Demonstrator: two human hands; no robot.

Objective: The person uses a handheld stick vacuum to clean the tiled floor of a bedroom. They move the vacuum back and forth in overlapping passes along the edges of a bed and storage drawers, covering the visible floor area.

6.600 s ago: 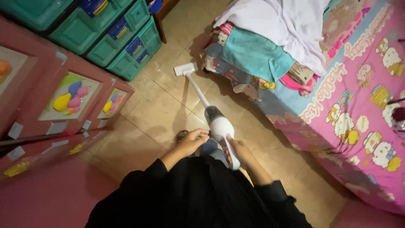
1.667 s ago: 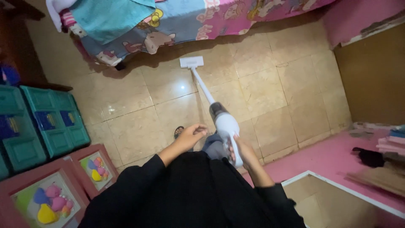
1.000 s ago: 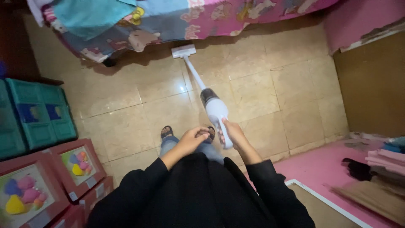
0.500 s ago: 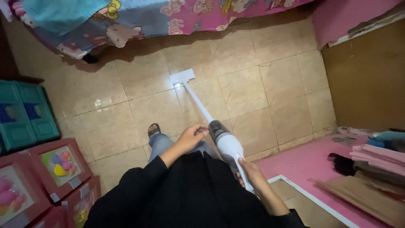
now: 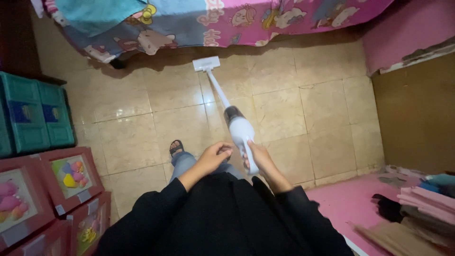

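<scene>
My right hand [image 5: 258, 157] grips the handle of a white stick vacuum [image 5: 239, 129]. Its thin tube runs up and left to the flat white floor head [image 5: 206, 63], which rests on the beige tiles just in front of the bed's edge. My left hand [image 5: 214, 157] is loosely curled in front of my black top, close beside the vacuum's body, and holds nothing that I can see. One sandalled foot [image 5: 176, 147] shows on the tiles below the left hand.
A bed with a pink cartoon-print sheet [image 5: 246, 19] spans the top. Teal plastic drawers [image 5: 33, 114] and pink drawers with picture fronts [image 5: 66, 178] line the left. A brown panel [image 5: 417, 118] and folded clothes [image 5: 426, 201] on a pink surface are at the right.
The vacuum has been pushed forward: its floor head went from mid-floor up to the bed's edge, and my right hand moved forward and up with the handle.
</scene>
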